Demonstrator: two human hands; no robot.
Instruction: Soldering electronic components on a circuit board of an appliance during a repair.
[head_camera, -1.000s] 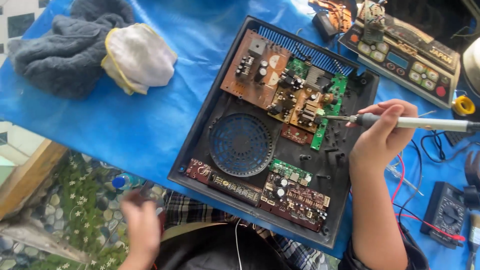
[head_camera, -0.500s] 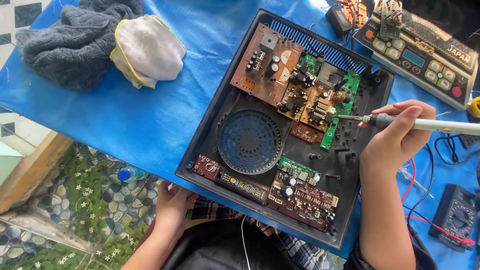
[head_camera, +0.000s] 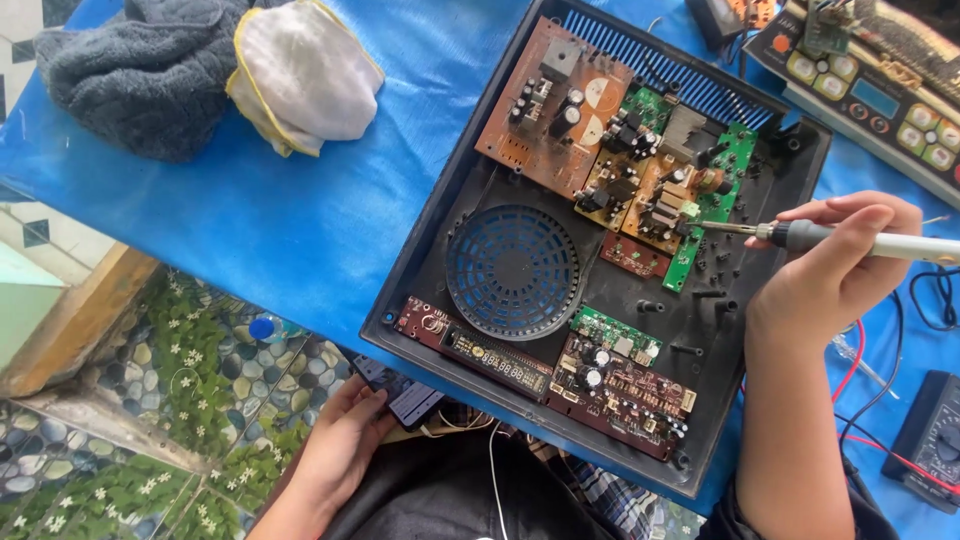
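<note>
Green and brown circuit boards (head_camera: 655, 175) sit in the upper part of the open black case (head_camera: 470, 215), which lies on the blue sheet (head_camera: 250, 220) at the middle of the table. I see my right hand (head_camera: 835, 265) closed around the soldering iron (head_camera: 860, 240), held like a pen, and its thin metal tip reaches the narrow green board (head_camera: 715, 200) at the right edge of the board group. My left hand (head_camera: 340, 440) is low, below the table edge near my lap, with fingers curled on a small dark box (head_camera: 405, 395); the two hands are well apart.

To do this step well, I judge the tip should touch only one joint and stay steady, so the heel of my right hand should rest on the case wall. The iron should come in at a slant, not pressing hard, and keep away from the tall parts beside it. My left hand could help better by holding the case.

What exact joint the tip touches I cannot tell; it is too small. The rear of the iron and its cord are cut off at the right border. The dark box is half hidden by the table edge. The meter (head_camera: 935, 440) and the control panel (head_camera: 870, 85) are only partly in view, and the cloths (head_camera: 200, 70) cover whatever is under them.
</note>
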